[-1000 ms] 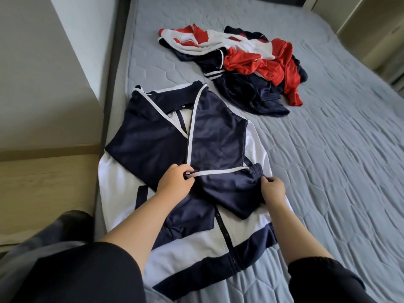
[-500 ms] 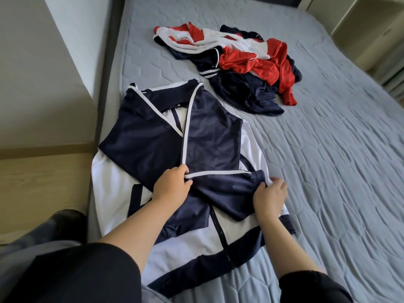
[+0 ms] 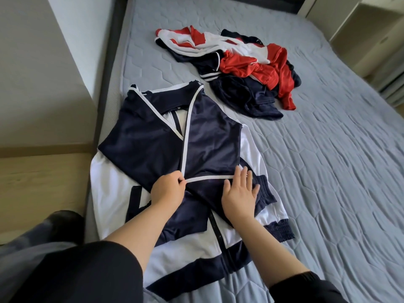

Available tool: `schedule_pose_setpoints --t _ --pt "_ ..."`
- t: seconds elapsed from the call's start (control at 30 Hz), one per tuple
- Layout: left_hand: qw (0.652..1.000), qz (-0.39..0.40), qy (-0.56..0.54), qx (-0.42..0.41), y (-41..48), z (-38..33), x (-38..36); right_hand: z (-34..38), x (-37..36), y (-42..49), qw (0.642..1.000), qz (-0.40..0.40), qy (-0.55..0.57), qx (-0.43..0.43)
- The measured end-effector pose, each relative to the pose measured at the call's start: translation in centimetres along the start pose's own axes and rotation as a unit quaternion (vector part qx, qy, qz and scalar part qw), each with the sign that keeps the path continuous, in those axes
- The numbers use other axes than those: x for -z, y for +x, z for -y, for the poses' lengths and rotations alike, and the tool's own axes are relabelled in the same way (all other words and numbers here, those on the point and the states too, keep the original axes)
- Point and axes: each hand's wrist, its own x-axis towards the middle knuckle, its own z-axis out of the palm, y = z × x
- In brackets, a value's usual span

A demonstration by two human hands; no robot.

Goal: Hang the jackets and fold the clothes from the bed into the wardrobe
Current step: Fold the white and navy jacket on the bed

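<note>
Head view, read from left to right. At the left edge, a pale wall (image 3: 32, 73) meets a light wooden floor (image 3: 39, 182); a dark sleeve (image 3: 72, 272) fills the lower left corner. Along the left side of the bed (image 3: 328, 171), whose grey quilted cover bears a hexagon pattern, a navy and white jacket (image 3: 153, 145) lies spread flat, collar toward the top of the frame and ribbed hem toward the lower centre. Both navy sleeves are folded inward over the chest, so that their white piping forms a crossing of lines at frame centre. The left hand (image 3: 168, 191), fingers curled, pinches the white piping where these lines meet. Just to its right, the right hand (image 3: 240, 193) lies flat with fingers straight and spread, pressing the folded sleeve against the jacket body; it holds nothing. A navy ribbed cuff (image 3: 265, 191) shows just beyond the right fingertips. In the upper centre of the frame, apart from the jacket, a pile of clothes (image 3: 240, 66) in red, white and navy rests crumpled on the bed. At the upper right corner stands pale cream furniture (image 3: 371, 29).
</note>
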Motion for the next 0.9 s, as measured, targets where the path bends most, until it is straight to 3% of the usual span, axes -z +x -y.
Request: schedule_pose_setpoints --t 0.1,0.13,0.23,0.3,0.4,0.47,0.53,0.6,0.73,0.9 --pt "1.0 0.008 -0.009 0.006 0.4 0.2 0.3 0.5 -0.7 -0.7 0.982 0.005 -0.074 0.171" --pt "1.0 0.008 -0.011 0.004 0.5 0.4 0.4 -0.1 -0.8 -0.5 0.981 0.018 -0.091 0.171" --pt "0.998 -0.017 0.037 -0.055 0.5 0.7 0.2 -2.1 -0.4 0.4 0.998 0.037 -0.056 -0.016" --pt "0.989 -0.043 0.07 -0.125 0.6 0.8 -0.3 -1.9 0.0 0.9 0.998 0.02 -0.044 -0.05" --pt "0.976 -0.075 0.081 -0.19 1.2 1.1 -0.2 0.7 -0.3 1.3 0.997 -0.024 -0.046 0.055" --pt "0.96 -0.074 0.172 -0.21 1.9 2.0 0.0 2.7 -0.6 1.6 0.987 -0.019 -0.052 0.148" --pt "0.948 -0.023 0.257 -0.185 2.6 3.3 0.4 4.0 -1.2 2.0 0.981 0.016 -0.05 0.187" --pt "0.95 0.007 0.279 -0.143 3.4 4.6 0.8 4.5 -1.8 2.5 0.985 0.04 -0.043 0.16" --pt "0.954 -0.008 0.279 -0.11 5.2 5.3 2.3 5.1 -2.1 3.5 0.994 0.005 -0.022 0.11" --pt "0.953 0.013 0.294 -0.07 8.9 3.2 4.3 7.5 -1.3 6.6 0.994 0.009 0.005 0.108"
